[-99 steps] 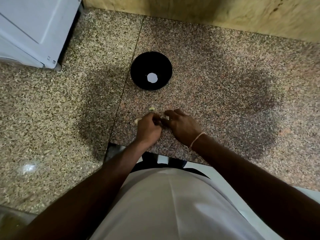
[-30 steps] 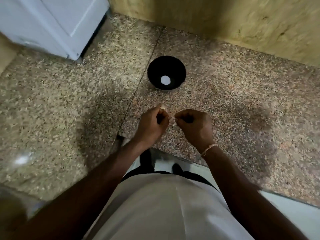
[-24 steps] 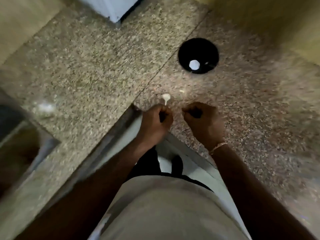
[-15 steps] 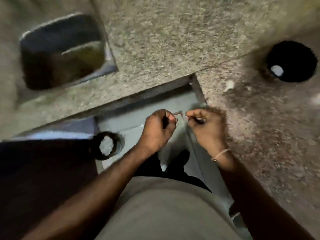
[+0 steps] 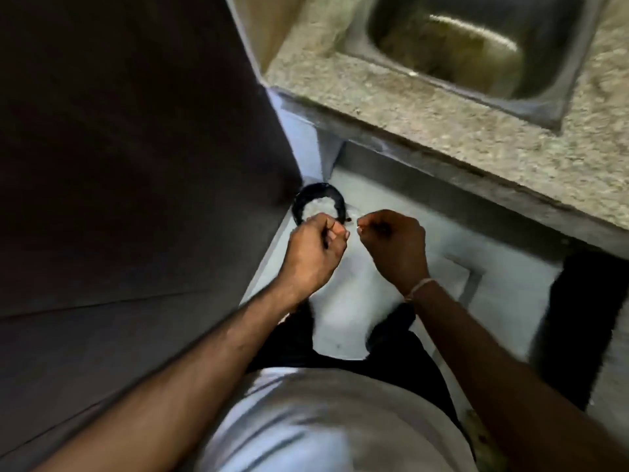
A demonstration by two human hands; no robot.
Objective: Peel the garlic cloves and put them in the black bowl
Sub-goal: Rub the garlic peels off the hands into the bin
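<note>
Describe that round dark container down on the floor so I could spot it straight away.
Start at the steel sink set in the speckled stone counter at the upper right, then drop down to the pale floor below its edge. The round container sits in the corner beside the big dark panel, just beyond the left hand. Its dark rim rings something whitish.

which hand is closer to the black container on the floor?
Left. The left hand overlaps the black container at its near rim; the right hand sits apart, to its right.
</note>
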